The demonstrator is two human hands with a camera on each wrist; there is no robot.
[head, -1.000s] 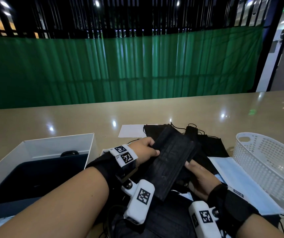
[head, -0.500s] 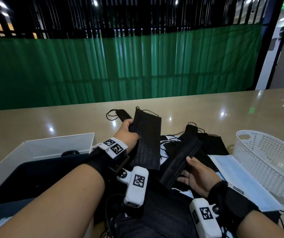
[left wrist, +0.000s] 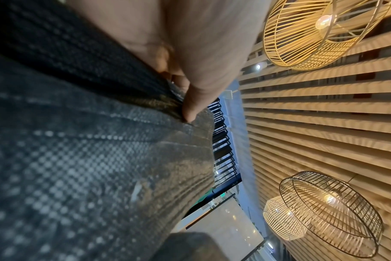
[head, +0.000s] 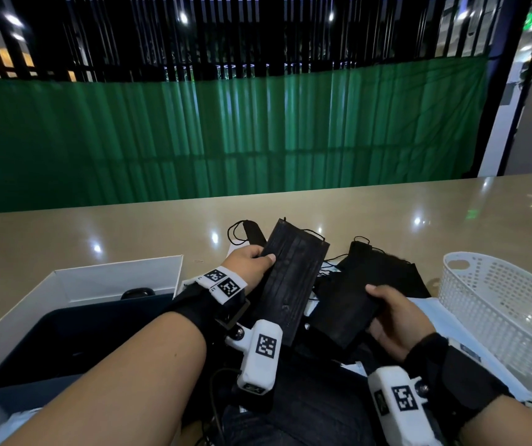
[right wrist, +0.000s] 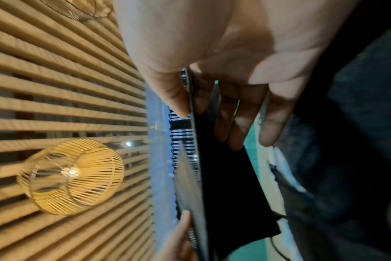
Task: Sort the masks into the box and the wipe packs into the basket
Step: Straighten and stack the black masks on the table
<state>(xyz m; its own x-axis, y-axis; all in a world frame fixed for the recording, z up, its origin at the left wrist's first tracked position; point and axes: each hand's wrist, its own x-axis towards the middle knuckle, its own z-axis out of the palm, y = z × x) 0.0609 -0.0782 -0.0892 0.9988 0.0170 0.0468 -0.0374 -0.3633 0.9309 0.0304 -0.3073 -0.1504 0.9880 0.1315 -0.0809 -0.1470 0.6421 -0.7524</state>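
Left hand (head: pixel 247 263) fingers curled, thumb pinching a black mask (head: pixel 290 284) raised above the pile (head: pixel 383 278). Right hand (head: pixel 390 320) thumb on top, fingers under a second black mask (head: pixel 343 309). White box (head: pixel 113 278) at left, white basket (head: pixel 499 304) at right. No legible writing, only square coded tags on wrist bands.

A café or restaurant-like public interior: a long glossy table (head: pixel 161 233), a green curtain (head: pixel 226 136) below black bars, a slatted wood ceiling (left wrist: pixel 324 123) and woven basket lamps (left wrist: pixel 324 30).
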